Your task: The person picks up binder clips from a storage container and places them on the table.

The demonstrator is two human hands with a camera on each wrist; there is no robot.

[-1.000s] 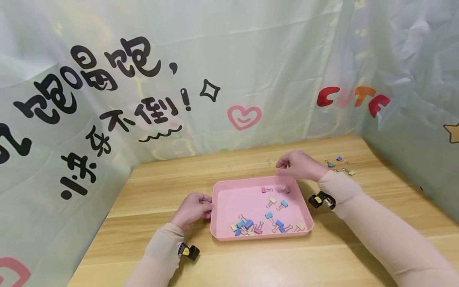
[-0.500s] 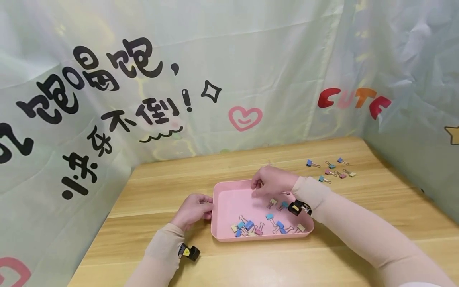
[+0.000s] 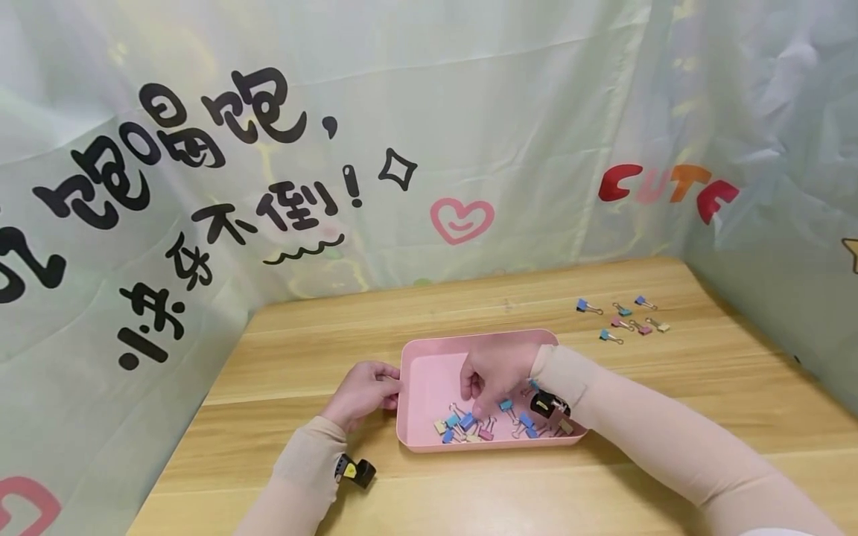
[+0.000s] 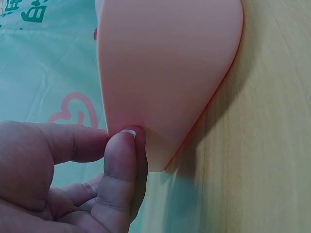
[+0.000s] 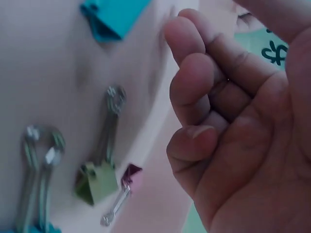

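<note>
My left hand (image 3: 364, 392) is at the left end of a shallow pink tray (image 3: 410, 408). In the left wrist view, its thumb (image 4: 119, 165) lies on the tray's outer wall and the forefinger meets the rim, pinching the edge. Over the tray, fingers pointing down, my right hand (image 3: 497, 372) reaches toward a cluster of binder clips, its fingertips close to a blue binder clip (image 3: 467, 421). The right wrist view has its fingers (image 5: 192, 92) loosely bent with nothing seen in them. A yellow-green binder clip (image 5: 97, 183) and a pink binder clip (image 5: 132, 177) lie nearby.
On the wooden table (image 3: 322, 327), right of and behind the tray, lie several binder clips, among them a blue binder clip (image 3: 587, 306) and a teal one. A printed curtain (image 3: 523, 149) rises at the back and sides.
My right hand has come from the tray's far right corner leftward, then down toward the near clips, uncovering the clips on the table. My left hand stays at the tray's edge.
</note>
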